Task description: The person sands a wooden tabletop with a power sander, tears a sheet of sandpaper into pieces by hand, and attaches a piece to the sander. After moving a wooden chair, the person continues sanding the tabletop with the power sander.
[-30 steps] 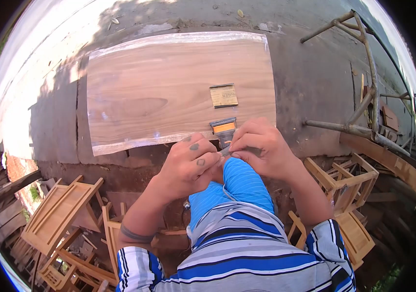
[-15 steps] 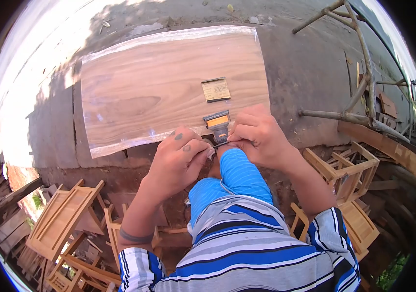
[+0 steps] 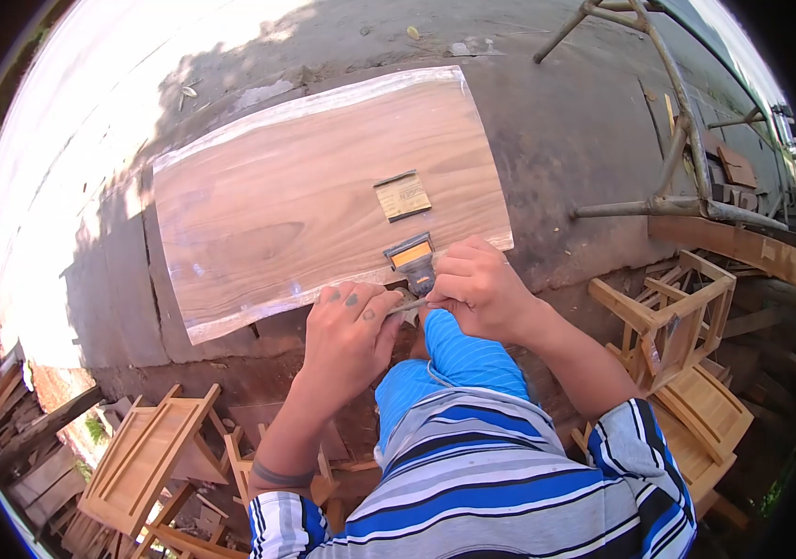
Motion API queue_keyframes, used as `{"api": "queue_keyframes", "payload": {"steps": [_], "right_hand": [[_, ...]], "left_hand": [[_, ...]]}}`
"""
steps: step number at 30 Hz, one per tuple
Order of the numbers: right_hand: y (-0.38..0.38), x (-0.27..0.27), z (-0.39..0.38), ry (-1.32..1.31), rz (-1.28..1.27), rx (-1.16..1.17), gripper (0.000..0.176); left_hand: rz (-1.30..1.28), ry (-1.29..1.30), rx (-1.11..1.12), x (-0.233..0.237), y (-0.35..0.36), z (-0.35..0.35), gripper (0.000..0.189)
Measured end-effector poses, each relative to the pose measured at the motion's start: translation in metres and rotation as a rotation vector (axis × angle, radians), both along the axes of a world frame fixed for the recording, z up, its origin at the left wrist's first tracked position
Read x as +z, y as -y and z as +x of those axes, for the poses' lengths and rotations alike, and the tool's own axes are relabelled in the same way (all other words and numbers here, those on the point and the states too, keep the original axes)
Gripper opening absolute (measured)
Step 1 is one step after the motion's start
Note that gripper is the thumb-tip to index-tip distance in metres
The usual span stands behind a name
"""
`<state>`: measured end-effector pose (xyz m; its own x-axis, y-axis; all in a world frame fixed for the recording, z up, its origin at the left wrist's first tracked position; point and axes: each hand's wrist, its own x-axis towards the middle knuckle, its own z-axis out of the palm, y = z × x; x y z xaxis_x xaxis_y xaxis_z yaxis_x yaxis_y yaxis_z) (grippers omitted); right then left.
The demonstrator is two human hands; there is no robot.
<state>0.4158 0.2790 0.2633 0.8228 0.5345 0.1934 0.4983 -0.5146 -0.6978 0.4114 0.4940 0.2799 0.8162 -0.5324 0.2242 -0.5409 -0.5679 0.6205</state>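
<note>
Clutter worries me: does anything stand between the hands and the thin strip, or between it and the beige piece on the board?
Nothing visible separates the left hand and right hand from the thin strip; both grip it. Between strip and beige piece, the black-and-orange tool lies at the near edge of the board.

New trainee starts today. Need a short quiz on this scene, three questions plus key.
1. True or false: a thin grey strip is pinched between the fingertips of the left hand and the right hand.
2. Fill in: in view, the grey metal-pipe frame stands to the ____ of the flat brown wooden board.
3. What lies on the board, beyond the black tool with an orange panel?
A) the strip
B) a tan, squarish printed piece with dark edges
C) the frame

Key: 1 true; 2 right; 3 B.
</note>
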Motion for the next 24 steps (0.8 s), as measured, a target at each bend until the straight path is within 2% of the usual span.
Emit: {"api": "queue_keyframes", "payload": {"steps": [3,6,12,15,17,18,19,20,21,23,24], "right_hand": [[-0.003,-0.009,-0.005,-0.021,0.007,-0.060,0.013],[-0.006,-0.023,-0.007,-0.044,0.121,-0.215,0.016],[-0.003,-0.053,-0.009,-0.201,0.102,-0.220,0.014],[-0.001,-0.081,-0.013,-0.319,0.141,-0.191,0.039],[-0.007,-0.087,-0.019,-0.376,0.303,-0.463,0.069],[-0.010,-0.088,-0.025,-0.405,0.380,-0.601,0.084],[-0.008,-0.110,-0.037,-0.516,0.331,-0.669,0.095],[-0.004,-0.151,-0.056,-0.622,0.280,-0.735,0.106],[-0.004,-0.181,-0.071,-0.725,0.227,-0.801,0.117],[-0.019,-0.213,-0.091,-0.753,0.063,-0.831,0.113],[-0.029,-0.240,-0.101,-0.722,-0.018,-0.825,0.113]], "left_hand": [[0.062,-0.034,-0.025,-0.003,0.003,0.000,0.013],[0.080,-0.101,-0.043,-0.013,0.001,0.005,0.012],[0.086,-0.139,-0.043,-0.031,-0.002,0.011,0.012],[0.118,-0.219,-0.023,-0.047,-0.010,0.017,0.009],[0.142,-0.340,0.036,-0.060,-0.019,0.022,0.011],[0.097,-0.553,0.184,-0.068,-0.026,0.027,0.013],[0.049,-0.762,0.333,-0.080,-0.035,0.035,0.017],[-0.197,-0.807,0.459,-0.119,-0.053,0.036,0.031],[-0.218,-0.754,0.551,-0.137,-0.061,0.040,0.033],[-0.263,-0.646,0.741,-0.161,-0.068,0.046,0.038],[-0.157,-0.628,0.758,-0.169,-0.073,0.042,0.041]]}}
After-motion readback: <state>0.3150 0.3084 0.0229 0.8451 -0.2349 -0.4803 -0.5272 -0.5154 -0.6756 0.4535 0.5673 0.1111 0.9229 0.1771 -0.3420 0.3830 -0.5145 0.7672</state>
